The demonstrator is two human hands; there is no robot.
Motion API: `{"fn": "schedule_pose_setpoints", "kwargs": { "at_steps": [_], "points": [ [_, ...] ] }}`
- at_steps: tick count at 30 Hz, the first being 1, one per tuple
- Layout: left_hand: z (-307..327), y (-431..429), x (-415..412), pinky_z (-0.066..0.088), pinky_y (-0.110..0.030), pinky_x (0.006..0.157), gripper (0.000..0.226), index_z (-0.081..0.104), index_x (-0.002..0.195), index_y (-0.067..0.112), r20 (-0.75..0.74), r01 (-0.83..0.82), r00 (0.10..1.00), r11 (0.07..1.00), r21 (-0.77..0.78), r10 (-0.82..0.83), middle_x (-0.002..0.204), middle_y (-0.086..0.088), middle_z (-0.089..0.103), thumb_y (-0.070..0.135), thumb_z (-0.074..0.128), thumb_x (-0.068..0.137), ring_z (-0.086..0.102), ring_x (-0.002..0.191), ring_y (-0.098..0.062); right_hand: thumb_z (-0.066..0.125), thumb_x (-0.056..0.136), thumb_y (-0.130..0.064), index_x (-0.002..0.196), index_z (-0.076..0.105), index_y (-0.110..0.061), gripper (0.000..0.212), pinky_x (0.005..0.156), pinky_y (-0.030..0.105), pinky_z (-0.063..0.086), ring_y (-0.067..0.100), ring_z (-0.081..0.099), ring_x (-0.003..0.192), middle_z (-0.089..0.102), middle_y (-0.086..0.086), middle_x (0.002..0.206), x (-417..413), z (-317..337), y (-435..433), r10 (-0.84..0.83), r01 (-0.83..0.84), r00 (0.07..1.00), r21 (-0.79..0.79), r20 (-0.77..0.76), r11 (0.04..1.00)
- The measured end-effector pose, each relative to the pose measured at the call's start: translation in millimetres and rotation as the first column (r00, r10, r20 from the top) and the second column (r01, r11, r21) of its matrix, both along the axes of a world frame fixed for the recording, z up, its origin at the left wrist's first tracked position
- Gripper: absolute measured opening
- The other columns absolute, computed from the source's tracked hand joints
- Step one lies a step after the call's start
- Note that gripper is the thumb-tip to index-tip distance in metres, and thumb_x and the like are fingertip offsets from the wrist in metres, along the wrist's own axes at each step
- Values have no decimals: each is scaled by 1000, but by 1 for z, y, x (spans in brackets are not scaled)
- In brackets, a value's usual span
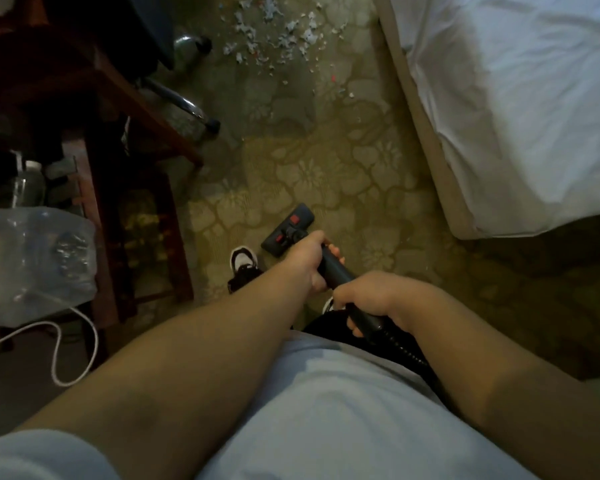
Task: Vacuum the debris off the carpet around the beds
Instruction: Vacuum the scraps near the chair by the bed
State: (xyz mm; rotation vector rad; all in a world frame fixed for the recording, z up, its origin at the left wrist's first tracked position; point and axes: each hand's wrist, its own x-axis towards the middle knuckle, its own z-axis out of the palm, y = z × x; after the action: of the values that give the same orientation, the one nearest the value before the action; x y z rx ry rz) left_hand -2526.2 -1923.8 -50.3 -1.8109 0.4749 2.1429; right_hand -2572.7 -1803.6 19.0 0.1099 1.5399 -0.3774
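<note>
Both hands hold a black vacuum wand [336,271]. My left hand [309,259] grips its lower part, and my right hand [371,301] grips it higher up, near the ribbed hose [400,346]. The dark floor head [288,226], with red pedals, lies flat on the green floral carpet [326,174] just ahead of my feet. A heap of torn white and grey paper scraps [278,32], with a few red bits, lies on the carpet at the far end of the aisle. A thinner trail of scraps [340,86] runs toward the bed.
A bed with a white sheet [516,98] lines the right side. At left stand a dark wooden table [94,109], a chair's chrome legs [184,102], a clear plastic bag [32,258] and a white cable [73,341]. My shoe [243,265] is beside the floor head.
</note>
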Motion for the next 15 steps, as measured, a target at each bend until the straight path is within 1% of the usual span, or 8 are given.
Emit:
{"fn": "schedule_pose_setpoints", "kwargs": {
  "at_steps": [3, 8, 10, 13, 15],
  "points": [
    [3, 33, 1, 46, -30, 60, 20, 49, 73, 12, -16, 19, 1000, 1000, 6, -18, 54, -1, 47, 10, 53, 93, 44, 54, -16, 72, 91, -19, 103, 65, -1, 23, 59, 32, 56, 27, 67, 63, 70, 15, 73, -1, 4, 31, -10, 10, 1000, 14, 0, 1000],
    [14, 52, 2, 47, -31, 61, 15, 53, 80, 10, -16, 23, 1000, 1000, 2, -23, 58, -2, 49, 13, 55, 95, 45, 56, -17, 72, 90, -18, 94, 66, 0, 19, 54, 29, 55, 25, 67, 55, 70, 14, 66, -1, 12, 50, -7, 7, 1000, 6, -19, 1000],
    [18, 52, 5, 47, -32, 61, 16, 54, 79, 11, -31, -7, 999, 1000, 12, 7, 59, -2, 50, 15, 55, 95, 47, 56, -17, 73, 90, -19, 94, 66, -1, 19, 54, 28, 56, 24, 68, 54, 71, 13, 65, -3, 19, 49, 19, -19, 1000, 2, -16, 1000],
    [23, 40, 11, 48, -31, 62, 23, 53, 71, 11, -43, -27, 999, 999, 18, 28, 59, -1, 50, 15, 56, 93, 48, 57, -16, 71, 92, -19, 97, 67, 1, 21, 52, 27, 56, 22, 68, 53, 71, 13, 66, -5, 33, 38, 38, -39, 999, -22, -29, 999],
    [26, 25, 15, 48, -31, 62, 22, 54, 71, 11, -56, -41, 998, 999, 8, 42, 59, -1, 51, 15, 57, 93, 49, 58, -16, 70, 93, -20, 98, 67, 1, 22, 54, 28, 56, 22, 68, 55, 70, 14, 70, -2, 39, 25, 53, -55, 998, -48, -43, 997]
  ]
}}
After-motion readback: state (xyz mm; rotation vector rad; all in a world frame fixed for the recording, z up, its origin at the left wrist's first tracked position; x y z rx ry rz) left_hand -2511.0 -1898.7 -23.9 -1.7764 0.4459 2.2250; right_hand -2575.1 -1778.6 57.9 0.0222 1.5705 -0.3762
